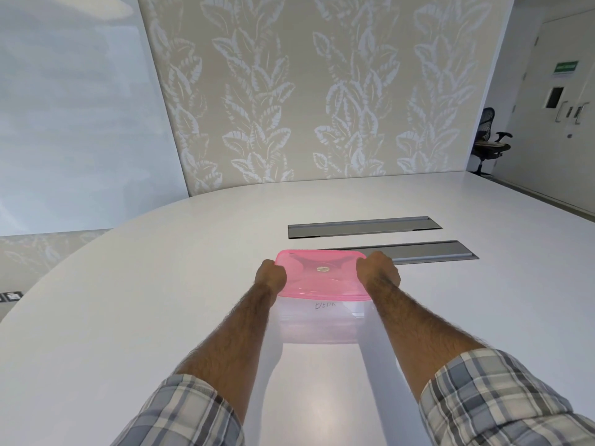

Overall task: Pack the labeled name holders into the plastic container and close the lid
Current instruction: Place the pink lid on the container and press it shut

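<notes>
A clear plastic container (318, 326) stands on the white table (128, 300) in front of me, with a pink lid (322, 278) lying on top of it. Through its near wall I see a name holder (325, 305) with handwriting on it. My left hand (270, 276) grips the lid's left edge with curled fingers. At the lid's right edge, my right hand (378, 268) does the same. Both forearms reach straight out over the table.
Two grey cable hatches, the far one (363, 226) and the near one (428, 251), are set into the table just behind the container. A black office chair (489, 143) stands at the far right by a door. A patterned wall rises behind the table.
</notes>
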`<state>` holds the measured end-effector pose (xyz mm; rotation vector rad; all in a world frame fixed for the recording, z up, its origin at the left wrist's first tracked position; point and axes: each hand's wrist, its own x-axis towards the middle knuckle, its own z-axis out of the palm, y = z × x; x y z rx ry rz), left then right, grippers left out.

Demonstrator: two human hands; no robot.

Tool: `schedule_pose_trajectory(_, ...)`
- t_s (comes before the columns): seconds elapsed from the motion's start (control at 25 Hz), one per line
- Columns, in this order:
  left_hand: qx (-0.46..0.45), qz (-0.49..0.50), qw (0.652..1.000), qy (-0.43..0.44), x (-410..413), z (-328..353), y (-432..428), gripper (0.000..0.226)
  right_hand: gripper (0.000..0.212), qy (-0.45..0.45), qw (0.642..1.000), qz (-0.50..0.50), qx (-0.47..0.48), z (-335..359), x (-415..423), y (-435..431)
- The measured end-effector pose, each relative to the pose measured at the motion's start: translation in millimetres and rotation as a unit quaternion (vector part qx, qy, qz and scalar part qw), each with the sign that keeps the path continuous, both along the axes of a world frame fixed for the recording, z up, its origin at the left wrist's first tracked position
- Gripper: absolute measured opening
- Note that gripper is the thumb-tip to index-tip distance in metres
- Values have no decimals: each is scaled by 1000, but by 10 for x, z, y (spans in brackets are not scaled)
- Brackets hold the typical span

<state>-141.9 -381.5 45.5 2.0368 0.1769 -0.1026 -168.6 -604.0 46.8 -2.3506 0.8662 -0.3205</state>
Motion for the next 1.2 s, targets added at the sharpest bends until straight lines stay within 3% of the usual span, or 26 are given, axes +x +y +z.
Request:
schedule_pose_trajectory(0.12,-7,1,1000,9,-23,-12,6,17,34,2,1000,0,-5,-19,-29,42)
schedule_pose_trajectory(0.32,67,-11,998,8,48,-78,66,21,32,-3,1000,10,19,31,-11,32)
schedule_pose_trajectory(0.48,64,39,997,6,126,-32,56,25,33,-1,1000,18,24,115,54,-13)
schedule_pose_trajectory(0.72,148,27,989,5,266,17,107,29,31,10,999,40,26,66,194,-87)
schedule_pose_trajectory(0.84,152,5,988,-9,353,34,73,31,27,2,998,53,30,68,287,-110)
schedule_pose_trajectory(1.0,86,-30,995,-32,468,-29,20,35,23,-15,994,90,52,29,391,-160)
schedule_pose_trajectory(1.2,107,-11,993,-45,576,-67,-3,32,29,-30,991,99,80,-13,500,-247)
